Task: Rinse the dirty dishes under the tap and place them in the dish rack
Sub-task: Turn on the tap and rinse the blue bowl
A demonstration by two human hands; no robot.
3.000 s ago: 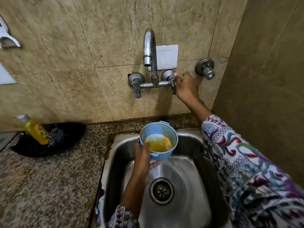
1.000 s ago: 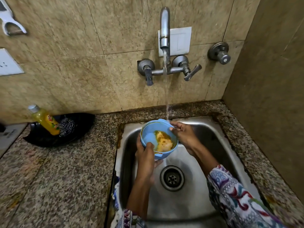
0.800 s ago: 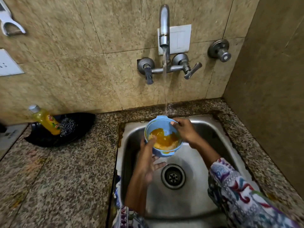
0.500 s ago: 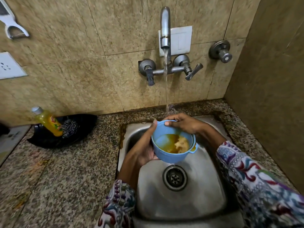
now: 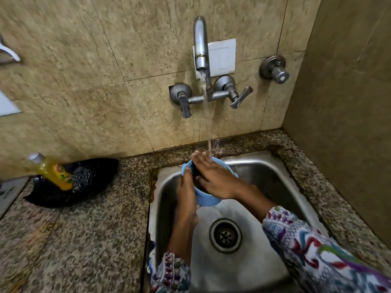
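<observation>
Right hand (image 5: 215,178) now covers bowl (image 5: 208,198) beneath tap (image 5: 201,45).

Left hand (image 5: 187,192) curled upward, fingers wrapped in a grip, forearm rising from below. Right hand (image 5: 213,178) lay flat, palm down, fingers extended toward the wall, its patterned sleeve (image 5: 313,250) entering from lower right.

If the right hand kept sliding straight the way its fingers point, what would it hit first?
The right hand lies across the blue bowl, fingers pointing up-left toward the back wall. Going on, it would probably pass the bowl's far rim and meet the granite counter strip behind the sink, then the tiles. Depth is unclear.
</observation>
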